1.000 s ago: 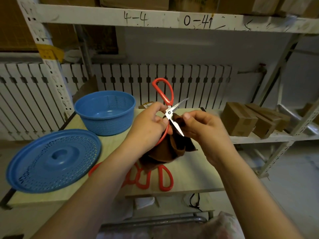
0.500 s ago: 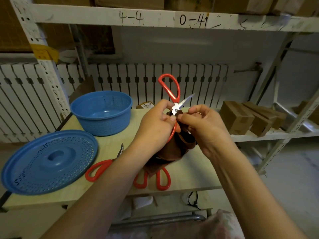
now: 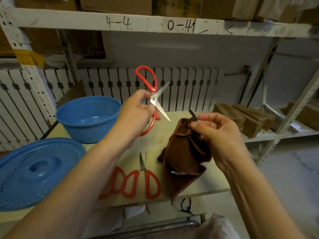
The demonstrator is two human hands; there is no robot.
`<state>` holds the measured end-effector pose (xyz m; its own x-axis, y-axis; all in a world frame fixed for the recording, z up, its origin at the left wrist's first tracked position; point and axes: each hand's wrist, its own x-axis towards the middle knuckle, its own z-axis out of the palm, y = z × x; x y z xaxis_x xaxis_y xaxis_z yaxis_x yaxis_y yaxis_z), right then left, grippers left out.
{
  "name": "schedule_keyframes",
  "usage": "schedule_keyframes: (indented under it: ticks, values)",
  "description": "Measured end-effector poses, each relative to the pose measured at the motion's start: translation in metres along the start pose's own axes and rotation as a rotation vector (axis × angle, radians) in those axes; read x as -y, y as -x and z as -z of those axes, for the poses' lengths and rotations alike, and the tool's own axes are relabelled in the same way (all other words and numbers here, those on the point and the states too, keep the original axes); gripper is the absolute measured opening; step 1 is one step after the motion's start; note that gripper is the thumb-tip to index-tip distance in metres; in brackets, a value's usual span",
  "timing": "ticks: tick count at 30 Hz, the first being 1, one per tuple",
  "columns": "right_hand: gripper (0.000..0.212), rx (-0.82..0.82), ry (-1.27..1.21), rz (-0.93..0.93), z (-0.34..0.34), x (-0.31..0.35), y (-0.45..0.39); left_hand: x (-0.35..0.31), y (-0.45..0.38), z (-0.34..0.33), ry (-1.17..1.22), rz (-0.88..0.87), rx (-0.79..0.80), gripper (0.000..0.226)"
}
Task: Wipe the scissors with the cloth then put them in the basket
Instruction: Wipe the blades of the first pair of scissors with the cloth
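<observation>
I am looking down at the pale table (image 3: 174,118), with the blue perforated lid (image 3: 37,171) lying at its near left corner and the blue basket (image 3: 88,118) standing behind it, open side up. The basket is sitting to the left of my left hand (image 3: 133,112) and a little lower, with nothing between them; that hand is far nearer to it than the right. My left hand is clenching the lower red loop of the scissors (image 3: 153,99), held up in the air with the blades spread apart. Their long axis is running near upright: the free loop is pointing up, one blade slanting down toward the right. My right hand (image 3: 219,135) is pinching the bunched brown cloth (image 3: 183,156) beside it, apart from the blades, its tail hanging over the table's near edge. I judge the wiping done and a leftward carry next. More red-handled scissors (image 3: 143,178) are lying on the table under my forearm, clear of that path.
</observation>
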<state>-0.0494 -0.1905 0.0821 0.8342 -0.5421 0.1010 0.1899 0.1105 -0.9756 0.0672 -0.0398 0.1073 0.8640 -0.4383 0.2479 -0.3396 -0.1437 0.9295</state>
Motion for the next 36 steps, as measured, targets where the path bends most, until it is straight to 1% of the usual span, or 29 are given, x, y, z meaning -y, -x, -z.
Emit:
schedule_keyframes:
  ticks: [2, 6, 9, 12, 14, 18, 24, 27, 28, 32, 36]
  values:
    - [0.027, -0.004, 0.098, 0.048, -0.006, 0.004, -0.005, 0.003, 0.005, -0.007, -0.043, 0.001, 0.043, 0.024]
    - [0.020, -0.001, 0.235, 0.096, -0.022, 0.003, -0.014, 0.009, 0.007, -0.016, -0.052, -0.001, 0.063, 0.022]
    - [0.019, 0.029, 0.234, 0.073, -0.032, 0.001, -0.017, 0.007, 0.010, -0.020, -0.103, -0.034, 0.087, 0.022]
    - [0.020, 0.040, 0.167, 0.016, -0.039, -0.001, -0.018, 0.008, 0.013, -0.024, -0.143, -0.047, 0.093, 0.023]
    - [0.022, 0.039, 0.128, -0.019, -0.040, -0.001, -0.018, 0.010, 0.016, -0.026, -0.124, -0.030, 0.081, 0.023]
    - [0.024, 0.022, 0.147, -0.025, -0.035, -0.006, -0.014, 0.012, 0.018, -0.029, -0.023, 0.033, 0.023, 0.024]
    - [0.023, 0.000, 0.166, -0.011, -0.029, -0.008, -0.013, 0.008, 0.013, -0.028, 0.040, 0.028, -0.001, 0.025]
    - [0.024, 0.018, 0.152, -0.045, -0.014, -0.010, -0.007, 0.008, 0.006, -0.012, 0.057, 0.065, -0.117, 0.025]
    - [0.026, 0.002, 0.140, -0.048, -0.009, -0.011, -0.005, 0.009, 0.003, -0.005, 0.046, 0.070, -0.125, 0.025]
    - [0.024, -0.054, 0.159, 0.009, -0.006, -0.007, -0.010, 0.010, 0.009, -0.001, -0.018, 0.066, 0.014, 0.026]
    - [0.014, -0.026, 0.207, 0.044, -0.017, -0.005, -0.015, 0.011, 0.014, -0.004, -0.006, 0.060, 0.056, 0.025]
